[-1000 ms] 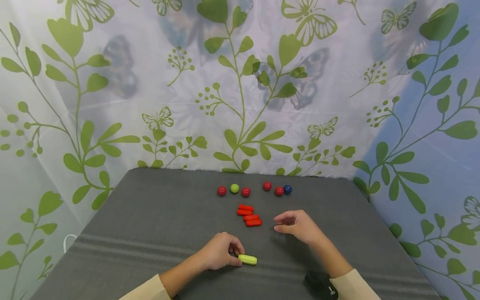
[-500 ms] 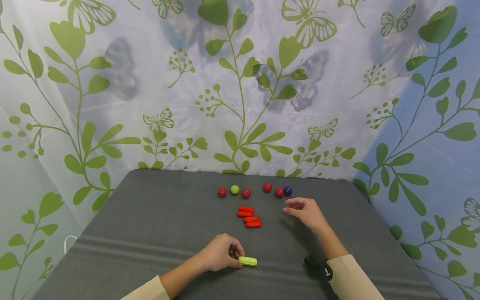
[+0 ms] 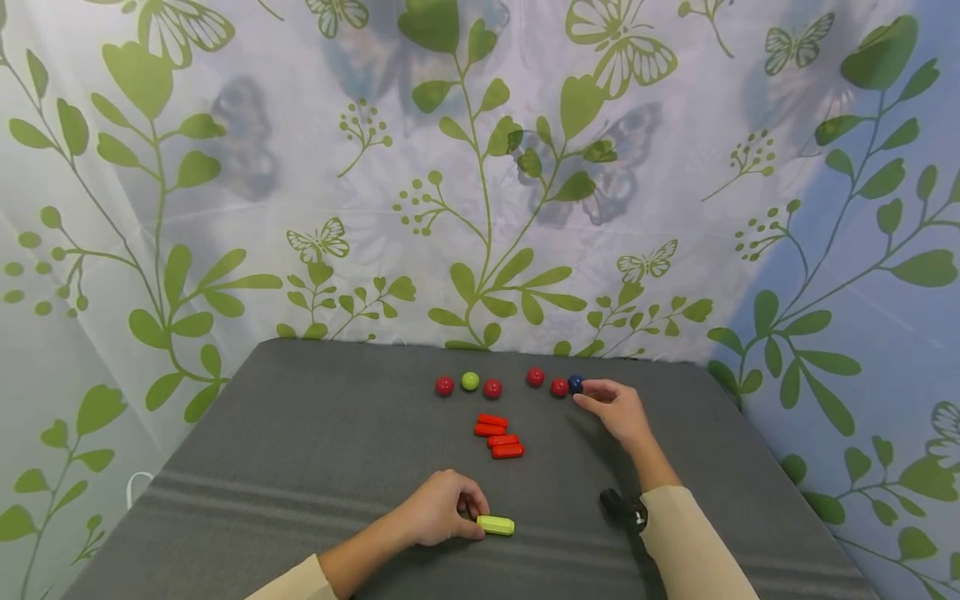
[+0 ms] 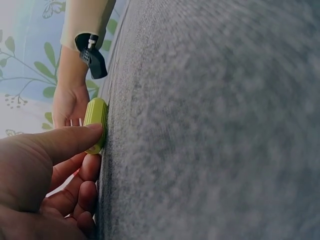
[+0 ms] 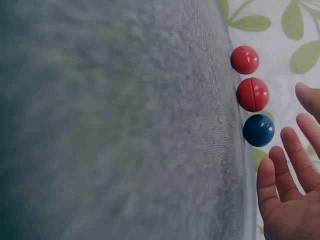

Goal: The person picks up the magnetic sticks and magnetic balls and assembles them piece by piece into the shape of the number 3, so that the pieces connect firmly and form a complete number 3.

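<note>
My left hand point(image 3: 442, 508) pinches one end of a small yellow-green ridged block point(image 3: 496, 525) low over the grey table, the thumb lying along it in the left wrist view. My right hand point(image 3: 618, 412) reaches to the far right, its fingertips right at a dark blue ball point(image 5: 258, 130). In the right wrist view the fingers are spread and nothing lies between them. Beside the blue ball sit a red ball point(image 5: 252, 94) with a seam and another red ball point(image 5: 245, 60).
Several red blocks point(image 3: 507, 451) lie in a stepped row mid-table. Farther back on the left, a green ball point(image 3: 470, 381) stands between two red balls point(image 3: 445, 386). A leaf-patterned curtain point(image 3: 360, 200) rises along the grey table's point(image 3: 337, 417) back edge.
My right hand has moved away from beside the red blocks, back and to the right, up to the blue ball. The left hand keeps its place on the yellow-green block.
</note>
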Available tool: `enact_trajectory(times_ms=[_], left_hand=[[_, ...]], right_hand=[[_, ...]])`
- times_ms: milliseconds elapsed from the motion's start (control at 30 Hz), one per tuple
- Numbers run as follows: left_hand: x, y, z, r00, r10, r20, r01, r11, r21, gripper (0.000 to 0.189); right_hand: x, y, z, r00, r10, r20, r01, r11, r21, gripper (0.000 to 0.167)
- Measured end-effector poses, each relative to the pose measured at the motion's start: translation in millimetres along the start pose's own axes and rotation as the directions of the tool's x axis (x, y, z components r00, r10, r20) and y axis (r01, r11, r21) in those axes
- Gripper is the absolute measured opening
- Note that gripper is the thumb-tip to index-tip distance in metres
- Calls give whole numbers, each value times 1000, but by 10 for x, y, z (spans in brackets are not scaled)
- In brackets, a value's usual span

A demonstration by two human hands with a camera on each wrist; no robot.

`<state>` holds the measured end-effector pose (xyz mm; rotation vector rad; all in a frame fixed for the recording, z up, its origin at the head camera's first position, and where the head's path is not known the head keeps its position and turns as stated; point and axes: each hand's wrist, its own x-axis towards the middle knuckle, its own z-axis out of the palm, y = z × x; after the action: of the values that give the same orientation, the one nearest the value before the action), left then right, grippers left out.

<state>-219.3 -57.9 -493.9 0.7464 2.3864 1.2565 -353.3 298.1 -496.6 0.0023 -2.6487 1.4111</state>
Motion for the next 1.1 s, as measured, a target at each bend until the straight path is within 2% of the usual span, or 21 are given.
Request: enact_trajectory(times_ms=[233,367,767,1100], left_hand=[[-10,1,5,1000,1,3,-1,1000,5,17],[-10,4,0,1000,0,10,0,1000,1,17],[9,-9,0,1000,-3,15,3,1000,4,17],[40,-19,-7,1000,-23,20,22,1000,17,16]], right_hand=[[135,67,31,998,45,-39,-46,999,-22,50],[205,77,42,997,58,-44,-58,998,4,52],[342,122,90,998,60,-13,-60,998,7,53],[374,117,48,995,91,38,-91,996,-5,54]])
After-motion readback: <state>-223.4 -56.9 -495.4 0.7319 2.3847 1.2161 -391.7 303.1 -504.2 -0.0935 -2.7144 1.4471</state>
